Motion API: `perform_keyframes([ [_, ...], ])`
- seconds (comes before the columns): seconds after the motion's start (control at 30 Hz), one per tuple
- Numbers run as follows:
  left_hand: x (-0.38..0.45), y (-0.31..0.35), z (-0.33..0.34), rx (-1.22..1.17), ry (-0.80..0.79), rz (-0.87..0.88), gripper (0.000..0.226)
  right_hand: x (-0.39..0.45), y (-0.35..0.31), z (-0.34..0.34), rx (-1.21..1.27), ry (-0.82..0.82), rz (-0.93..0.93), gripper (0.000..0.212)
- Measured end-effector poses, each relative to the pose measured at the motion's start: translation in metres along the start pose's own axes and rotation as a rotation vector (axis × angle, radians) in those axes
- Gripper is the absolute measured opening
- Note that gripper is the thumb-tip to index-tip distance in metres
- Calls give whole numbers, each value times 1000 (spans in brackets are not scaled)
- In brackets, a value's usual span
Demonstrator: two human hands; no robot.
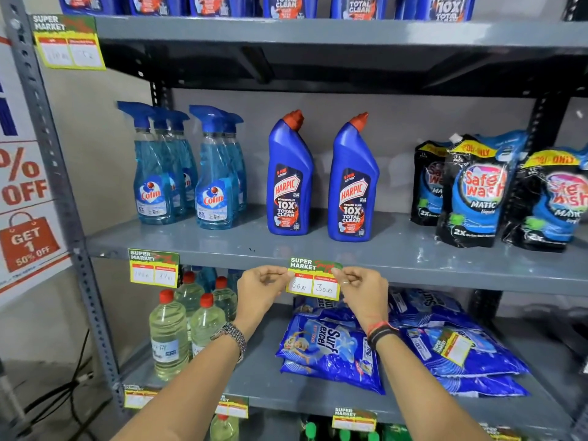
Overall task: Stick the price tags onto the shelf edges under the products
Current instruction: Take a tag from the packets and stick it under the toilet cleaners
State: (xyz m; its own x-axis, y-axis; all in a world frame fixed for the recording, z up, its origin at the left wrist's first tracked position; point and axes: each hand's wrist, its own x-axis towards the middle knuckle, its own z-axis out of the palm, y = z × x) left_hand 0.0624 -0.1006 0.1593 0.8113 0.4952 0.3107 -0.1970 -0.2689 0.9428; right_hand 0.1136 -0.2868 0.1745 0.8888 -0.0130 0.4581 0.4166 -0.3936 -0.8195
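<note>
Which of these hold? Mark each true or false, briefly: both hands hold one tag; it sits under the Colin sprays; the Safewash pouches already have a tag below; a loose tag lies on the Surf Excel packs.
1. Left hand and right hand hold one price tag: true.
2. It sits under the Colin sprays: false, under the Harpic bottles.
3. Safewash pouches have a tag below: false, bare shelf edge.
4. A loose tag lies on the Surf Excel packs: true.

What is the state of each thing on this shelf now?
Held tag: pinched at both sides, at the shelf edge under the Harpic bottles.
Left hand: gripping the tag.
Right hand: gripping the tag.
Colin tag: stuck on the edge.
Harpic bottles: upright, capped.
Colin sprays: upright.
Safewash pouches: leaning.
Loose tag: lying on Surf packs.
</note>
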Motion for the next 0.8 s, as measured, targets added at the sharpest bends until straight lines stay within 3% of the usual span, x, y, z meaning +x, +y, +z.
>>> perform_keyframes([
  [0.37,2,2,2,115,54,23,27,6,-16,-6,-341,11,-64,35],
  [0.43,-1,4,1,291,122,110,32,8,-18,-10,-446,47,-110,41],
  [0.53,-4,12,4,468,204,404,25,10,-21,-11,-472,94,-334,34],
  [0.6,2,21,9,560,153,572,27,13,-25,-7,-489,32,-405,44],
  [0.67,11,28,14,658,46,641,29,18,-28,-3,-515,-76,-348,60],
  [0.8,21,29,18,587,-91,553,23,22,-25,-3,-502,-119,-252,56],
])
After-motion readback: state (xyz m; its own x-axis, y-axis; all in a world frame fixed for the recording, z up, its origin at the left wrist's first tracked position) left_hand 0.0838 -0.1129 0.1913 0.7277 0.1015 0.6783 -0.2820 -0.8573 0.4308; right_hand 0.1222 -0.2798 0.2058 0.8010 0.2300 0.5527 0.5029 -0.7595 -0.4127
